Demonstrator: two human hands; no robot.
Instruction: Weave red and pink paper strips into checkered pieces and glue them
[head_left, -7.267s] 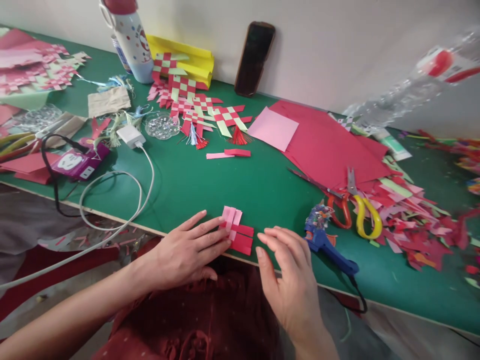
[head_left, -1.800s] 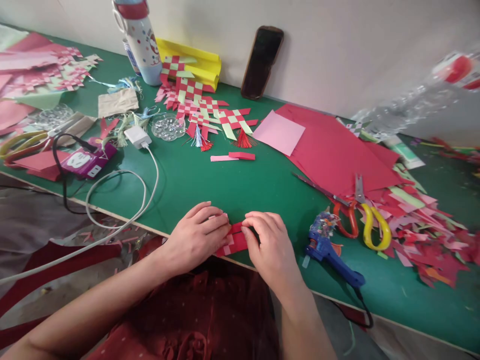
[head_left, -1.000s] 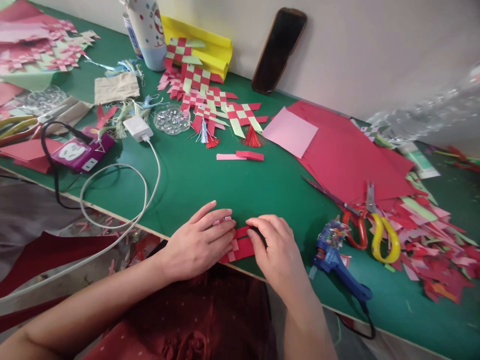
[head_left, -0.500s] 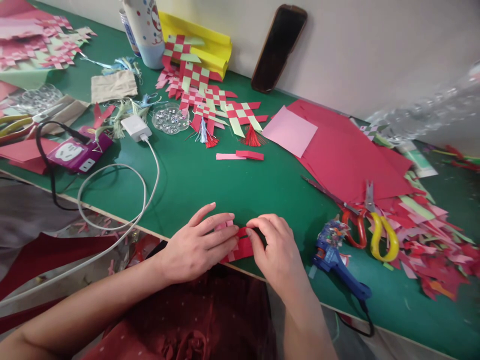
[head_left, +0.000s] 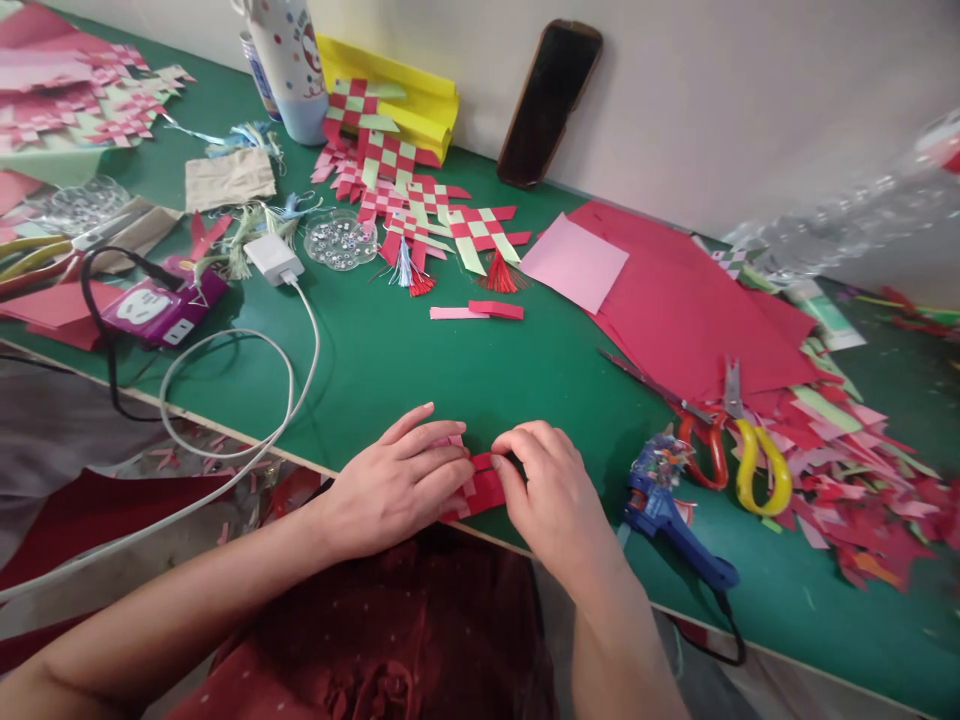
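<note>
At the table's front edge lies a partly woven piece of red and pink paper strips (head_left: 486, 494). Across its left part my left hand (head_left: 394, 482) rests flat, fingers stretched out, covering much of the weave. On the right side, my right hand (head_left: 551, 495) pinches a red paper strip (head_left: 481, 461) between thumb and index finger. Beyond both hands, a pink strip (head_left: 454, 313) and a red strip (head_left: 499, 311) lie overlapping on the green table (head_left: 390, 365).
Scissors (head_left: 733, 390), a blue glue gun (head_left: 675, 530) and paper scraps (head_left: 862, 500) lie to the right. Red sheets (head_left: 690, 300) and a phone (head_left: 550, 105) are behind. Finished woven pieces (head_left: 394, 155), a white charger (head_left: 274, 258) and a purple power socket (head_left: 161, 305) stand left.
The view has shifted slightly. Both hands stay in nearly the same place on the paper; the left fingers have drawn together a little.
</note>
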